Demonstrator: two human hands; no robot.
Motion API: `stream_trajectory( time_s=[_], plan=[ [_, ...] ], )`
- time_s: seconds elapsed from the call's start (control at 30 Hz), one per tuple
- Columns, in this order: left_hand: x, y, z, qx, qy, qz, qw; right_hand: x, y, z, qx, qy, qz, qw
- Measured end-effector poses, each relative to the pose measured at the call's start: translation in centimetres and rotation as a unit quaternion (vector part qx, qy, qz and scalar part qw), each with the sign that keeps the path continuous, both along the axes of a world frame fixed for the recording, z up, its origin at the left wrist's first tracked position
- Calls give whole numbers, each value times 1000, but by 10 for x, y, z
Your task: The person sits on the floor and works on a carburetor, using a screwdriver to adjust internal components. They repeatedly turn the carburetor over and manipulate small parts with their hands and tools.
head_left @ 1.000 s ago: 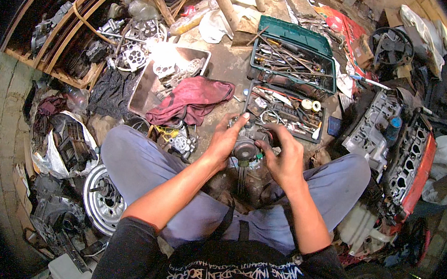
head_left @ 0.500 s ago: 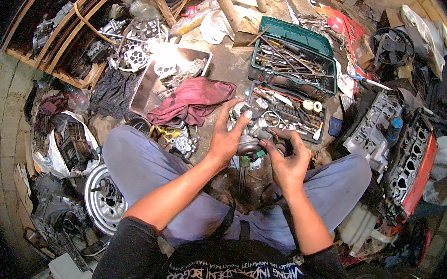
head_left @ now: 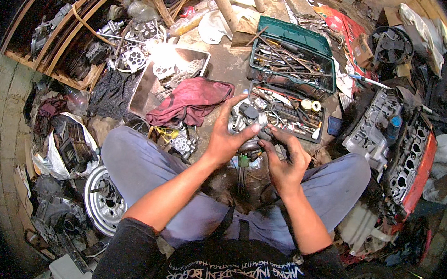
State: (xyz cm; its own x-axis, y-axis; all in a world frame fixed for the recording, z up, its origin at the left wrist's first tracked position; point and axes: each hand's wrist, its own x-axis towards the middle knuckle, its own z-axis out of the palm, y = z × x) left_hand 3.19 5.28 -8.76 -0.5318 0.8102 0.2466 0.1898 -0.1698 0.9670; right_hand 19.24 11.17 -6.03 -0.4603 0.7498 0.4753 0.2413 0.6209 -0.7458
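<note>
A silvery metal mechanical part (head_left: 244, 117) with a dark fitting on top is held between my legs. My left hand (head_left: 226, 142) grips its left side, thumb stretched across toward the middle. My right hand (head_left: 287, 165) pinches at its right side with thumb and bent fingers. Beneath it, a green piece (head_left: 243, 162) on a thin upright stem shows, partly covered. Just beyond my hands lie an open tray of hand tools (head_left: 283, 115) and a crumpled maroon cloth (head_left: 189, 103).
A green toolbox (head_left: 294, 37) stands beyond the tray. A bin of metal parts (head_left: 149, 81) is at the back left, a steel wheel (head_left: 100, 198) by my left leg. Engine heads (head_left: 366, 130) lie to my right, wooden shelving (head_left: 56, 61) at upper left.
The metal part has risen and tipped, showing more of its upper face. My left thumb has moved down and rightward onto it; my right fingers have shifted along its right side.
</note>
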Motion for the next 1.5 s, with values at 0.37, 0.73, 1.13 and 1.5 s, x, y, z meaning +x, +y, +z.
stream_trajectory(
  time_s=[0.37,0.73,1.13,1.5],
  plan=[
    [-14,2,7,-11,-20,-94,995,-3,7,3,-8,38,-6,999],
    [-27,20,22,-2,-302,-54,952,-39,42,36,-59,33,67,995],
    [-67,3,-49,-44,-475,30,878,-21,120,-188,-218,-231,-89,944],
    [-65,-7,-75,-259,-442,125,850,2,125,-345,-64,-570,143,807]
  ],
)
